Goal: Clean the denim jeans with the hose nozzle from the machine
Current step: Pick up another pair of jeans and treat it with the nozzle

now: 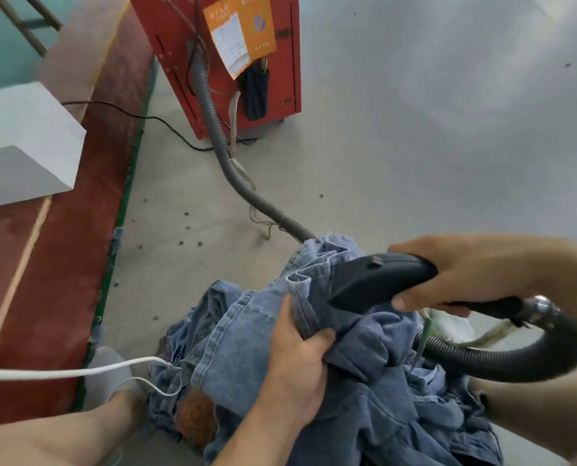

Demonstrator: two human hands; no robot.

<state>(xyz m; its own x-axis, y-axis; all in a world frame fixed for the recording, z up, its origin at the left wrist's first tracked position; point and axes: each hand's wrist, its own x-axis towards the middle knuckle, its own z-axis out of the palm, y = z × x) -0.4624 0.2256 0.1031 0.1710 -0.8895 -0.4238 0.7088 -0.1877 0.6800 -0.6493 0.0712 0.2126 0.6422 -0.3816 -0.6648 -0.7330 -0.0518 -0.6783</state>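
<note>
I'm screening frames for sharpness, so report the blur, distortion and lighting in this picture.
Head view: wide-angle bending curves the floor edge and tilts the red machine; soft, even light, no hard shadows or glare; the hose loop at lower right is smeared with blur; the nozzle, jeans and left hand are fairly sharp.

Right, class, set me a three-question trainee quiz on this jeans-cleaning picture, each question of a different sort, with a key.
1. True or false: the left hand grips the denim jeans.
2. Which hand holds the hose nozzle? A) left B) right C) neither
3. Fill in: the grey hose runs across the floor to the ___ machine.

Key: 1 true. 2 B, the right hand. 3 red.
</note>
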